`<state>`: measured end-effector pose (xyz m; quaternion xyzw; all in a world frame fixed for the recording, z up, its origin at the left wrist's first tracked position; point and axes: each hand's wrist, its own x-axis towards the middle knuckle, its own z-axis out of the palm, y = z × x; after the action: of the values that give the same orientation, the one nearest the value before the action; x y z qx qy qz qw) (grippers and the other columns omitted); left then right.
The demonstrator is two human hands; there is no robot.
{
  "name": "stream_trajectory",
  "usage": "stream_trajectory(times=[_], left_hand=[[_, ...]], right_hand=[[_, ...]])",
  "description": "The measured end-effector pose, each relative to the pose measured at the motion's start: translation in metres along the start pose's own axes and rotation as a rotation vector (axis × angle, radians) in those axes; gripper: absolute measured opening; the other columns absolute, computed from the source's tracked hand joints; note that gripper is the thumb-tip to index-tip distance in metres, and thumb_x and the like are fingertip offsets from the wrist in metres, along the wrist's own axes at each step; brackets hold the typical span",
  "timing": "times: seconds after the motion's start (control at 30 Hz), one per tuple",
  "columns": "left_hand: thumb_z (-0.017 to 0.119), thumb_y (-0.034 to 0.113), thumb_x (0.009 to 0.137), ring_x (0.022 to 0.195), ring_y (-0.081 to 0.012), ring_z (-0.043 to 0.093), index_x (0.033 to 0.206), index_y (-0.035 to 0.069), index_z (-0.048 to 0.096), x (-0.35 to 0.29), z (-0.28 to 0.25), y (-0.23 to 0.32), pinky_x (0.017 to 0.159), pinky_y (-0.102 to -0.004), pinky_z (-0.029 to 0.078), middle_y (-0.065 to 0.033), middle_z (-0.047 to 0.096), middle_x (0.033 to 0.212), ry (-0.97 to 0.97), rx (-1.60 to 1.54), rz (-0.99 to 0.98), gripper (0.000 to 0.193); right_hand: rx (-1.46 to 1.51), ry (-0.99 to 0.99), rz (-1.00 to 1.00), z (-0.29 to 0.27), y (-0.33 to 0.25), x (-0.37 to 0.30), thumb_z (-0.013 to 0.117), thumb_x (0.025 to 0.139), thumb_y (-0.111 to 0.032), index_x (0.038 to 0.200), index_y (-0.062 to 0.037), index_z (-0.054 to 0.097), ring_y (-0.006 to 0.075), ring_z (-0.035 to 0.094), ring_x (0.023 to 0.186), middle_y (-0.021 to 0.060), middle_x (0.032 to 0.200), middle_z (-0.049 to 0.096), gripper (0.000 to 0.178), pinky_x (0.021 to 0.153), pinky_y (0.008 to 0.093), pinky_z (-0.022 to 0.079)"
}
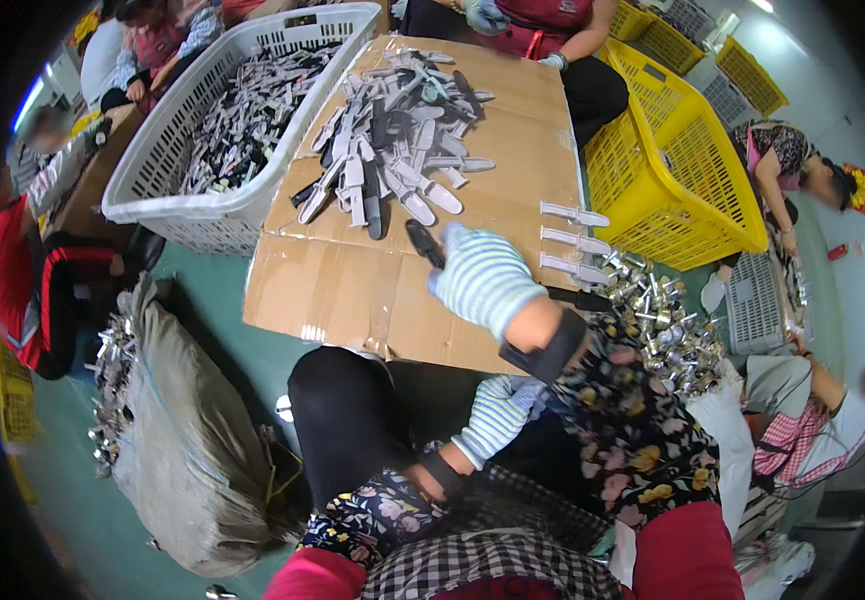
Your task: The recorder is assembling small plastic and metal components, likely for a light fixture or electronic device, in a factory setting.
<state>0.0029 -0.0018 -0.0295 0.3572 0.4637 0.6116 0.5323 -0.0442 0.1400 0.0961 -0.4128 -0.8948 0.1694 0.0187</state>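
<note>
My right hand (488,278), in a blue-and-white striped glove, reaches over the cardboard sheet (333,290). Its thumb and fingers are closed on a black plastic handle (424,243), a long piece with a rounded end. Just beyond lies a heap of similar handles (393,140), mostly pale grey, some black. Along the board's right edge, three pale handles (575,240) lie in a row, with a black one (581,298) nearer me beside my right wrist. Low over my lap is my left hand (498,412), in a matching glove; its fingertips are hidden by my right sleeve.
A white basket (193,212) full of handles stands at the far left, a yellow basket (688,220) at the far right. Shiny metal parts (668,325) are piled right of the board. A large sack (183,430) lies at left. Several people sit around.
</note>
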Motion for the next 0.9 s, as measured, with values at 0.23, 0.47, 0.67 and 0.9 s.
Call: stream_trajectory(times=[0.23, 0.47, 0.67, 0.9], left_hand=[[0.063, 0.018, 0.087, 0.055, -0.0071, 0.053, 0.088, 0.000, 0.066, 0.000, 0.004, 0.021, 0.052, -0.0213, 0.044, -0.0025, 0.061, 0.066, 0.013, -0.206, -0.313, 0.019], [0.060, 0.020, 0.089, 0.057, -0.0055, 0.050, 0.097, 0.000, 0.067, 0.000, 0.001, 0.016, 0.052, -0.0195, 0.041, -0.0004, 0.060, 0.068, -0.039, -0.191, -0.206, 0.023], [0.062, 0.021, 0.087, 0.056, -0.0079, 0.052, 0.090, -0.002, 0.066, 0.003, 0.011, 0.028, 0.051, -0.0212, 0.040, -0.0023, 0.060, 0.067, 0.024, -0.130, -0.322, 0.023], [0.062, 0.015, 0.087, 0.057, -0.0111, 0.054, 0.090, 0.000, 0.064, 0.000, 0.015, 0.038, 0.053, -0.0240, 0.045, -0.0046, 0.060, 0.070, 0.052, -0.157, -0.362, 0.016]], right_hand=[[-0.011, -0.105, 0.036, -0.026, 0.002, -0.021, 0.055, 0.082, -0.022, 0.122, 0.0000, 0.049, 0.0373, 0.061, 0.089, 0.0277, 0.105, 0.059, 0.046, 0.076, 0.0422, 0.050], [-0.371, 0.145, -0.539, 0.011, 0.031, -0.008, 0.048, 0.081, -0.014, 0.096, -0.0080, 0.061, 0.0282, 0.064, 0.073, 0.0132, 0.089, 0.061, 0.020, 0.060, 0.0405, 0.051], [-0.240, 0.195, -0.487, -0.010, 0.053, -0.043, 0.046, 0.084, -0.015, 0.089, -0.0080, 0.059, 0.0287, 0.064, 0.065, 0.0150, 0.080, 0.062, 0.015, 0.052, 0.0430, 0.049], [0.333, 0.428, -0.086, -0.113, 0.129, -0.074, 0.062, 0.082, -0.007, 0.106, -0.0025, 0.061, 0.0201, 0.063, 0.077, 0.0152, 0.089, 0.065, 0.024, 0.071, 0.0291, 0.050]])
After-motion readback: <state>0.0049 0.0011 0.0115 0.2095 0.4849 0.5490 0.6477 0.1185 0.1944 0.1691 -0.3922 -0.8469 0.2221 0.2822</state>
